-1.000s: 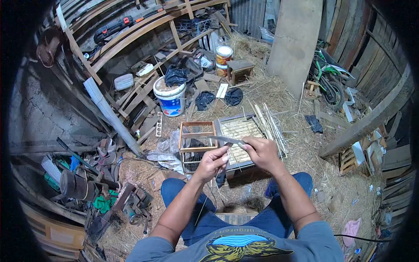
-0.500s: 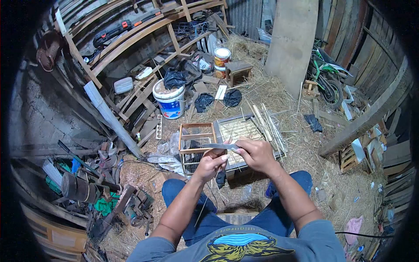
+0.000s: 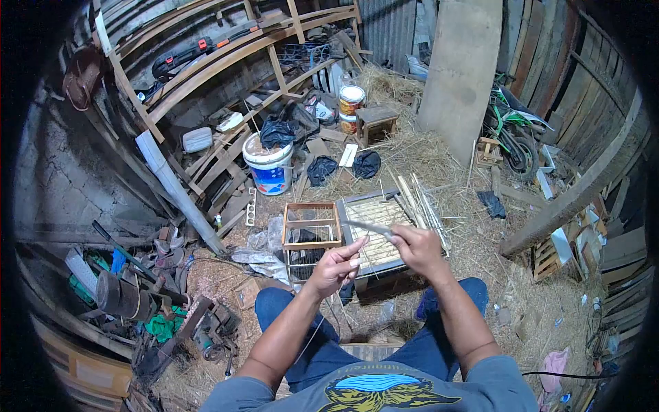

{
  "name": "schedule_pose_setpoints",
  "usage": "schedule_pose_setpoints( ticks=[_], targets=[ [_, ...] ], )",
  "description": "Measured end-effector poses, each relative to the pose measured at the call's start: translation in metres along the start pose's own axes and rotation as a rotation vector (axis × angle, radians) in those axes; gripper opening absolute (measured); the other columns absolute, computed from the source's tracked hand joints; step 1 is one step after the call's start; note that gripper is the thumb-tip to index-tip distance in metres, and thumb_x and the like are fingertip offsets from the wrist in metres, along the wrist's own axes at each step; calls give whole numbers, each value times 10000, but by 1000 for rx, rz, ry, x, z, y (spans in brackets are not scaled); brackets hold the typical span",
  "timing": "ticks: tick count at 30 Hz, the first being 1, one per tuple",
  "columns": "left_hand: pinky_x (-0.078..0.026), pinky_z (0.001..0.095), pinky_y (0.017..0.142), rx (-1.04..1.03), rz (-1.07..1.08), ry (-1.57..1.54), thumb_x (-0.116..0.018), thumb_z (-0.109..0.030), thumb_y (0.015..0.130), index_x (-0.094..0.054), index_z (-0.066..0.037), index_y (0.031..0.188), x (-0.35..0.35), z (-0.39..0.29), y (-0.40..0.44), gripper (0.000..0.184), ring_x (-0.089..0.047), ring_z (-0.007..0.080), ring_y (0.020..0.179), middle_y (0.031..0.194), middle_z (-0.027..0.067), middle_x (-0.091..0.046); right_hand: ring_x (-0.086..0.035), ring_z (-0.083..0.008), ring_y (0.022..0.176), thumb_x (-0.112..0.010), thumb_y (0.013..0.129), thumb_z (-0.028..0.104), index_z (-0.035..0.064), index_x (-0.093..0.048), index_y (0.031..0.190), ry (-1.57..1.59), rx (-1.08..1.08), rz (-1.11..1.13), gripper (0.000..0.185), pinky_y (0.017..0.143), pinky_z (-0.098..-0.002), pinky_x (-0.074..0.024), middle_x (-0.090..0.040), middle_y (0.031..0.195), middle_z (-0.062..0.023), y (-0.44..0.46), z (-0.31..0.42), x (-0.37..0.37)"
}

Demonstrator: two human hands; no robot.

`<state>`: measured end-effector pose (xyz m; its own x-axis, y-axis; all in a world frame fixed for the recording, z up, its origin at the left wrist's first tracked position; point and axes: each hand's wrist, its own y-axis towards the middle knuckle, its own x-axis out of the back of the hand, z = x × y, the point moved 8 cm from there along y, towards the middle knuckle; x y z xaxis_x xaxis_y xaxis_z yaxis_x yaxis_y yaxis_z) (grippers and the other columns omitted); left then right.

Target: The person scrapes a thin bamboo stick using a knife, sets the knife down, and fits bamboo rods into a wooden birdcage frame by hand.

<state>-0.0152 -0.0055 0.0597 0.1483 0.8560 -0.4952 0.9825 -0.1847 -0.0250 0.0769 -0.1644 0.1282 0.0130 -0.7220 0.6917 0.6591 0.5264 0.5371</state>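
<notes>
My right hand point(image 3: 420, 251) is closed around the handle of a knife point(image 3: 368, 227), its blade pointing left above the slatted top. My left hand point(image 3: 335, 269) pinches a thin strip point(image 3: 312, 339), likely bamboo or cane, that trails down past my left knee. A small gap separates the blade from my left fingertips. Beyond both hands is a low grey-edged stand point(image 3: 382, 266) topped with pale slats. A bundle of pale sticks point(image 3: 420, 206) lies along its right side. Left of it sits a small orange-brown wooden frame point(image 3: 312, 245) with crossbars.
Past the stand are a white-and-blue bucket point(image 3: 269, 172), black plastic bags point(image 3: 321, 169) and a wooden stool point(image 3: 377, 118). A slanting post point(image 3: 576, 199) rises at right, near a green motorbike point(image 3: 511, 130). Tools and scraps point(image 3: 165, 302) crowd the left; straw covers the floor.
The knife has come away from the strip at my left fingers, and its blade now points up and left. My right hand has shifted slightly right; my left hand has lowered a little.
</notes>
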Motion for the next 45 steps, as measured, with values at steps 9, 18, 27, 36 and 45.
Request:
schedule_pose_setpoints(
  ticks=[9,18,27,36,45],
  targets=[
    [-385,184,537,53,86,-30,-578,-105,977,-337,-17,1518,-3,14,-1,599,-451,41,578,709,-51,-516,-657,-190,638,-664,933,307,126,-728,1104,127,-55,-19,257,542,-327,-480,-684,735,-33,1,-20,-9],
    [-394,202,533,18,-25,270,-604,-162,998,-465,-49,1458,-8,13,5,494,-462,28,564,707,-57,-558,-474,-21,695,-601,1008,214,-5,-615,1301,1051,-501,190,366,608,-207,-400,-606,836,35,-1,-18,-36],
    [-392,217,482,-139,-194,627,-558,-160,1024,-585,-11,1348,-24,-5,12,357,-462,32,512,653,-48,-537,-525,-40,882,-593,1005,174,11,-527,1401,911,-319,97,433,746,-202,-448,-613,1218,-52,0,-9,-28],
    [-380,231,451,-187,-242,607,-542,-153,1027,-629,4,1287,-23,-7,16,316,-470,32,488,591,-38,-528,-712,-236,947,-689,912,255,75,-696,1157,373,-262,75,304,798,-322,-541,-720,1072,-142,-11,8,7],
    [-363,231,446,-187,-244,487,-565,-172,1021,-682,18,1173,-29,-7,10,270,-452,24,489,588,-56,-520,-706,-278,716,-691,872,260,115,-748,974,106,-237,63,186,598,-371,-538,-720,804,-94,-6,3,31]
  ],
)
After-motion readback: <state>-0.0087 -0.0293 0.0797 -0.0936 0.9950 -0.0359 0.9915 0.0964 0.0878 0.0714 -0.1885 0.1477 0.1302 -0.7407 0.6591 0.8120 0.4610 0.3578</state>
